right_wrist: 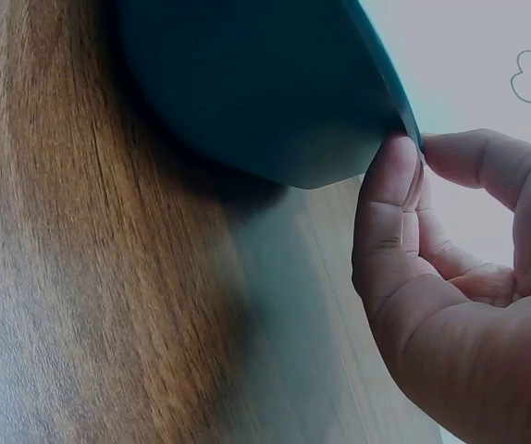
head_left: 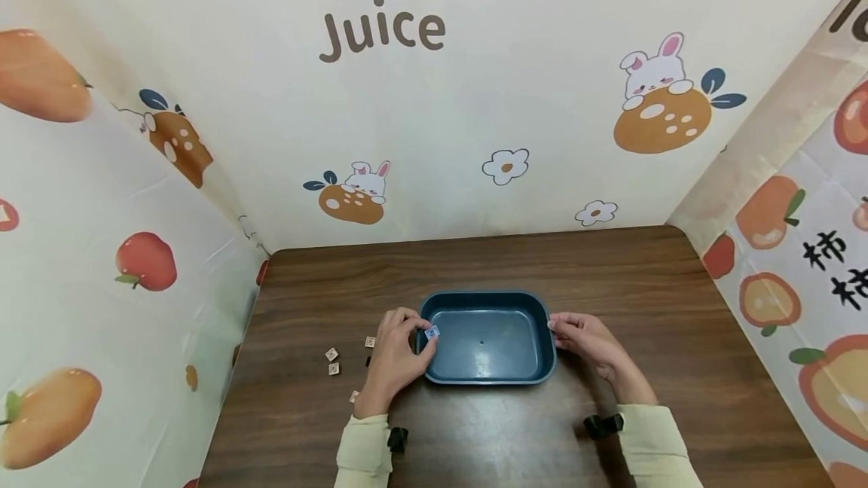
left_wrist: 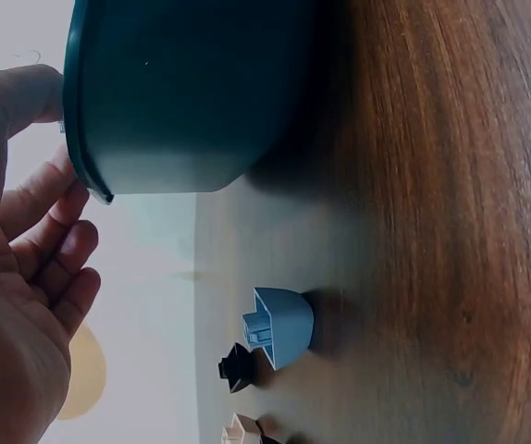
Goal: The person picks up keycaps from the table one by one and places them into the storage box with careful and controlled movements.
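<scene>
A dark teal rectangular tray (head_left: pixel 484 367) lies on the table between both hands. My left hand (head_left: pixel 393 356) is at its left rim, pinching a small blue keycap (head_left: pixel 432 332) between thumb and index finger, just over the tray's inner edge. The tray's wall mostly hides that keycap in the left wrist view. On the other side, my right hand (head_left: pixel 590 345) pinches the right rim between thumb and fingers. Below the left hand in its wrist view, a blue keycap (left_wrist: pixel 289 328) and a black keycap (left_wrist: pixel 238 368) rest on the table with their stems showing.
Several beige keycaps, such as one keycap (head_left: pixel 331 354) and another keycap (head_left: pixel 370 342), are scattered left of the tray on the brown wooden table (head_left: pixel 488 435). A printed backdrop (head_left: pixel 447 111) rises behind the table and along both sides.
</scene>
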